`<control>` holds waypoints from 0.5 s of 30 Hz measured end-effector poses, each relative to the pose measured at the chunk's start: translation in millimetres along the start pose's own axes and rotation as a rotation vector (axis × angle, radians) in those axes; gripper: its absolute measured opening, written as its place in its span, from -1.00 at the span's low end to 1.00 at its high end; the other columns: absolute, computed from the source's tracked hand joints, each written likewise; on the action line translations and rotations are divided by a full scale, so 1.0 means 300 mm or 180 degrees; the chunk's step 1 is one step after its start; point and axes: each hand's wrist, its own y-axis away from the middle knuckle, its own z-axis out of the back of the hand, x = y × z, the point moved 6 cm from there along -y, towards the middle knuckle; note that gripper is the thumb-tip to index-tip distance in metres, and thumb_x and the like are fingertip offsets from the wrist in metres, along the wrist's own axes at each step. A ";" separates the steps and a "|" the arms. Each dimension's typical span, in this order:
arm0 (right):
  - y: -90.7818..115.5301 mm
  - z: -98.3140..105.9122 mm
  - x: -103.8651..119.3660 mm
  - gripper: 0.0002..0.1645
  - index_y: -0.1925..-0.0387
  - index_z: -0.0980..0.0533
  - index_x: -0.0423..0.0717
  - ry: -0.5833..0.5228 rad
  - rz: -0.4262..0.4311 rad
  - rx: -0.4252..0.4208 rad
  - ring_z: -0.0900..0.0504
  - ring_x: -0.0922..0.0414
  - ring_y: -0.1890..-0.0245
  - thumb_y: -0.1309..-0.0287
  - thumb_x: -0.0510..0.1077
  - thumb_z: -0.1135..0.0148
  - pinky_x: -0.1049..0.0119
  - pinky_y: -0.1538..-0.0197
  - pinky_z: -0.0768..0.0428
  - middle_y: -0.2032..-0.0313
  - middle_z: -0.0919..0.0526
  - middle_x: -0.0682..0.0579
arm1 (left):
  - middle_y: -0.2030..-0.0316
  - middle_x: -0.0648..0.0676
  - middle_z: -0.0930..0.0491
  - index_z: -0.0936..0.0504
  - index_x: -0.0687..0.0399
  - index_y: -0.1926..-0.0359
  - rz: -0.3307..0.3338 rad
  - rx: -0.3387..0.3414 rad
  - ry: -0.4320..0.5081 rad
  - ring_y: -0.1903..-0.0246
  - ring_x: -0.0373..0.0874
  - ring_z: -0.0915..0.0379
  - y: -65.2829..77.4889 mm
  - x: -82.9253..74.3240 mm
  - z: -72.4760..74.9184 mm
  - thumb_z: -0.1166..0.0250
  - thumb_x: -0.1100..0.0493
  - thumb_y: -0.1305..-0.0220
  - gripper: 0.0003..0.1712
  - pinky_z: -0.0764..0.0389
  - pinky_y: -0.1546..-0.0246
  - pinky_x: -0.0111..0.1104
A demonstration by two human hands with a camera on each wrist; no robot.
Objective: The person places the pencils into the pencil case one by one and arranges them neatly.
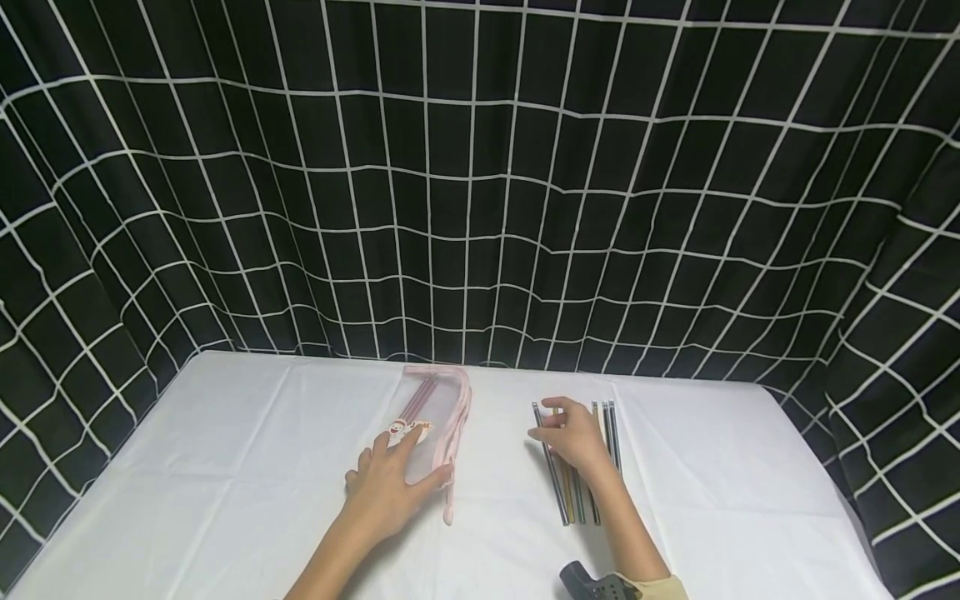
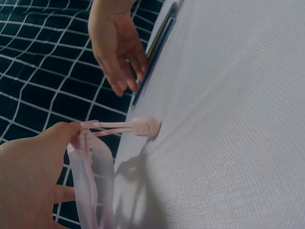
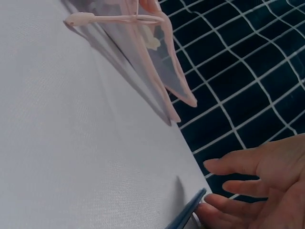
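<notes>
A see-through pouch [image 1: 448, 396] with pink edging and a cartoon print lies left of centre, several reddish slim sticks [image 1: 418, 400] showing inside. My left hand [image 1: 381, 493] spans it and grips it, thumb at the zipped edge; the pink zip pull [image 2: 145, 127] hangs free in the left wrist view. Farther right, my right hand [image 1: 577, 437] hovers over a row of pen-like sticks, fingers spread. Its fingertips are close to the leftmost dark stick [image 1: 555, 483]; the right wrist view shows a blue stick end [image 3: 193, 202] beside the fingers. The hand hides part of the row.
White cloth [image 1: 225, 467] covers the table. A black grid-patterned curtain [image 1: 465, 200] rises behind its far edge and around both sides. More sticks [image 1: 613, 437] lie just right of my right hand. A black wrist device [image 1: 600, 583] sits by the right sleeve.
</notes>
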 end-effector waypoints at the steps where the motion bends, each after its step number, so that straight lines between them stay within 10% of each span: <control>1: 0.001 -0.003 0.001 -0.27 -0.32 -0.48 -0.42 0.0045 0.0006 0.0020 -0.76 0.00 0.37 -0.13 -0.27 -0.48 0.19 0.28 -0.75 0.06 -0.73 -0.37 | -0.39 0.40 -0.41 -0.49 -0.14 -0.48 0.0003 0.0002 0.0001 -0.21 0.41 -0.46 0.000 0.001 -0.001 -0.26 -0.49 -0.32 -0.12 -0.46 0.03 0.33; 15: 0.014 -0.034 0.002 -0.33 -0.18 -0.59 -0.39 0.0251 0.0042 0.0153 -0.65 0.13 0.48 0.05 -0.34 -0.55 0.26 0.36 -0.65 0.35 -0.72 -0.09 | -0.37 0.39 -0.43 -0.52 -0.13 -0.46 -0.0014 -0.0007 0.0030 -0.16 0.34 -0.48 0.001 0.001 0.004 -0.27 -0.49 -0.30 -0.13 -0.47 0.07 0.29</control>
